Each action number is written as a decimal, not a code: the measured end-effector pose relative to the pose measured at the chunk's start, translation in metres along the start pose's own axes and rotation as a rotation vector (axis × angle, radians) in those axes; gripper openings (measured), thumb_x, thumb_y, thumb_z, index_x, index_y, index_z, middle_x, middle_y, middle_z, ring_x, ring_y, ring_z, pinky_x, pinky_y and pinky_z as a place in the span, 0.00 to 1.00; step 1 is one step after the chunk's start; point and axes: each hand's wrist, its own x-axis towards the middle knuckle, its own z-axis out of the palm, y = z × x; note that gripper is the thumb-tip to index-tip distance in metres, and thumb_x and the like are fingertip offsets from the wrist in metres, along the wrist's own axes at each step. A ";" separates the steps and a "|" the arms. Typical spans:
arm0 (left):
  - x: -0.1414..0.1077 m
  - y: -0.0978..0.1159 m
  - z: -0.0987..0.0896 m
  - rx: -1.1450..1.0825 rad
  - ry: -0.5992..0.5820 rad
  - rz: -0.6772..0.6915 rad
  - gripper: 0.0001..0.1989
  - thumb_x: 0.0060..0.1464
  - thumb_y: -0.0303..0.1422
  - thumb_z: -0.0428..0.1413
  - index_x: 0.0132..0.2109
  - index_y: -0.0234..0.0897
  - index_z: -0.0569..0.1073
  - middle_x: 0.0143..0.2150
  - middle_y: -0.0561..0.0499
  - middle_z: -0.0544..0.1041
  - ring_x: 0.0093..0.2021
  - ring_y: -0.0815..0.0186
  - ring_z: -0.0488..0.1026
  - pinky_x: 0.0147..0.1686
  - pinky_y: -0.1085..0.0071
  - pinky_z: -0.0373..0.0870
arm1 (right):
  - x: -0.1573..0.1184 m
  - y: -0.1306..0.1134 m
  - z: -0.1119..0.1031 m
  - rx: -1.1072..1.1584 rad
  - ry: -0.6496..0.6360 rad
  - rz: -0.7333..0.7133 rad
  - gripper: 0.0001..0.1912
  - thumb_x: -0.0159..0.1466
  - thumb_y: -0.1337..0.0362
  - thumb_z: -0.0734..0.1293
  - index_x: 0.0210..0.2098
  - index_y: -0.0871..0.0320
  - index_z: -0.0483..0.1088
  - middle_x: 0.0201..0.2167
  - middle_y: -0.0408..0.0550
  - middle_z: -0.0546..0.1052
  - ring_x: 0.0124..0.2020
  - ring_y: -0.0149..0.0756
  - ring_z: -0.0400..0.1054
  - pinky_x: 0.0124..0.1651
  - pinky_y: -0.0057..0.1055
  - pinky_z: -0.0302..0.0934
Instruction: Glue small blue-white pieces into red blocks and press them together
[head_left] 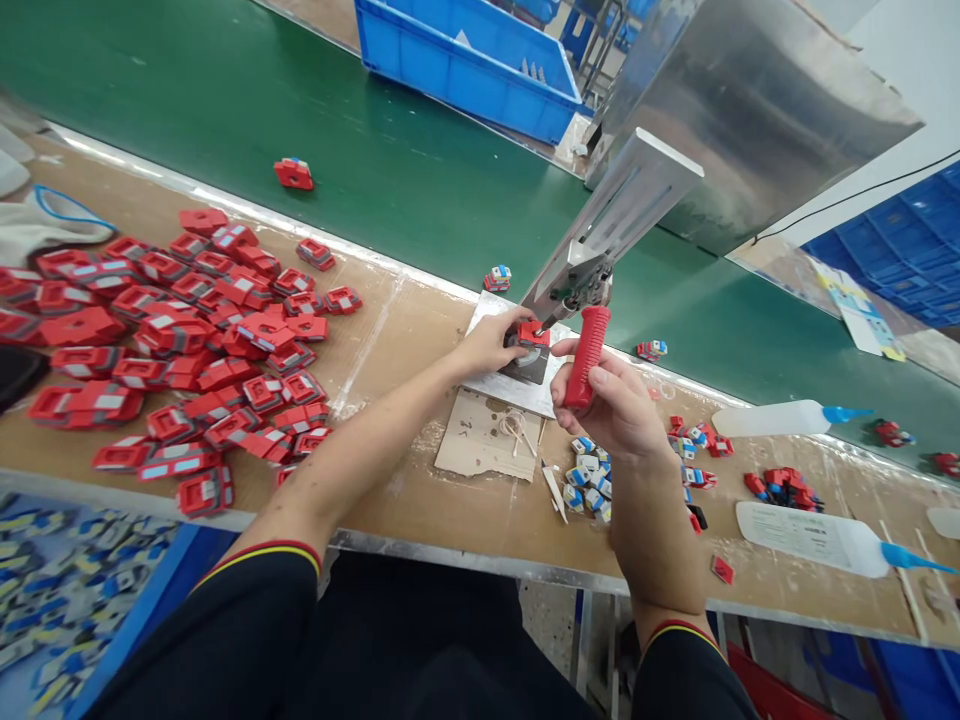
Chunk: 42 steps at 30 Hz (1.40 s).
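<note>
My left hand [495, 342] has its fingers wrapped round a red plastic part [533, 334], which sits on a dark block on a metal plate [484, 312]. The tip of a metal clamp press [577, 280] touches or nearly touches the part's top. In my right hand [611, 400] is the press's red ribbed handle [587, 355], pinched near its lower end and standing nearly upright. A torn piece of cardboard [480, 440] lies in front of the plate, with a white loop on it. Several small white and blue parts [589, 478] lie below my right hand, beside a white pointed tool [554, 491].
A heap of red parts [180, 330] covers the table's left side. Behind runs a green belt [405, 190] with a few parts on it. A blue crate [465, 70] stands beyond. White bottles [810, 537] with blue nozzles lie at the right.
</note>
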 end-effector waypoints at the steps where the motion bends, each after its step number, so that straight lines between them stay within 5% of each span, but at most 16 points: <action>1: 0.000 -0.001 0.001 -0.003 -0.001 0.003 0.25 0.54 0.24 0.64 0.59 0.36 0.71 0.51 0.45 0.83 0.51 0.58 0.81 0.57 0.59 0.75 | 0.000 0.000 0.000 -0.004 0.004 -0.006 0.29 0.60 0.44 0.77 0.51 0.56 0.71 0.27 0.39 0.77 0.20 0.27 0.70 0.18 0.23 0.62; 13: 0.001 -0.009 0.004 -0.002 0.012 0.026 0.26 0.53 0.24 0.64 0.59 0.38 0.72 0.49 0.46 0.82 0.50 0.56 0.80 0.57 0.55 0.76 | -0.004 -0.016 0.011 0.006 0.024 -0.041 0.27 0.60 0.43 0.77 0.47 0.55 0.72 0.24 0.38 0.75 0.16 0.25 0.66 0.15 0.22 0.57; 33: -0.003 0.007 0.000 0.061 0.010 -0.027 0.24 0.54 0.25 0.63 0.58 0.38 0.72 0.46 0.48 0.83 0.47 0.59 0.80 0.54 0.61 0.75 | -0.003 0.014 0.000 -0.222 0.099 0.001 0.27 0.59 0.42 0.78 0.45 0.55 0.71 0.29 0.41 0.80 0.21 0.27 0.73 0.21 0.25 0.62; 42: -0.005 0.005 0.002 0.087 0.025 -0.014 0.22 0.53 0.25 0.62 0.56 0.39 0.73 0.45 0.49 0.84 0.44 0.61 0.79 0.50 0.63 0.74 | 0.029 0.056 -0.013 -0.470 0.254 -0.117 0.22 0.64 0.43 0.73 0.44 0.53 0.69 0.41 0.44 0.79 0.17 0.21 0.65 0.19 0.28 0.56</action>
